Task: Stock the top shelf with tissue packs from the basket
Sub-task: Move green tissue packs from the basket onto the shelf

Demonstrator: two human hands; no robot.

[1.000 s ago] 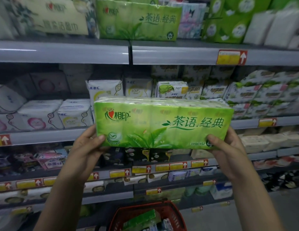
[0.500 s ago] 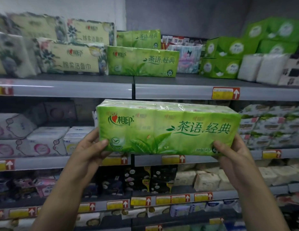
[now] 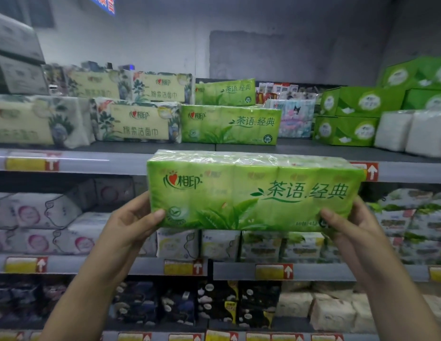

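Note:
I hold a long green tissue pack point(image 3: 254, 193) level in front of me, its top edge at the height of the top shelf's front lip point(image 3: 91, 161). My left hand point(image 3: 131, 222) grips its lower left end and my right hand point(image 3: 347, 225) grips its lower right end. On the top shelf straight behind it lies a matching green pack point(image 3: 230, 124), with another green pack point(image 3: 224, 92) farther back. The basket is out of view.
Cream floral tissue packs point(image 3: 138, 121) fill the top shelf's left side. Pink-blue packs point(image 3: 290, 116), green tissue boxes point(image 3: 350, 116) and white packs point(image 3: 409, 131) fill its right. Lower shelves point(image 3: 239, 269) carry packed goods and yellow price tags.
The green pack has risen from the second shelf's height to the top shelf's edge. My view has tilted up, and the red basket has dropped out of sight.

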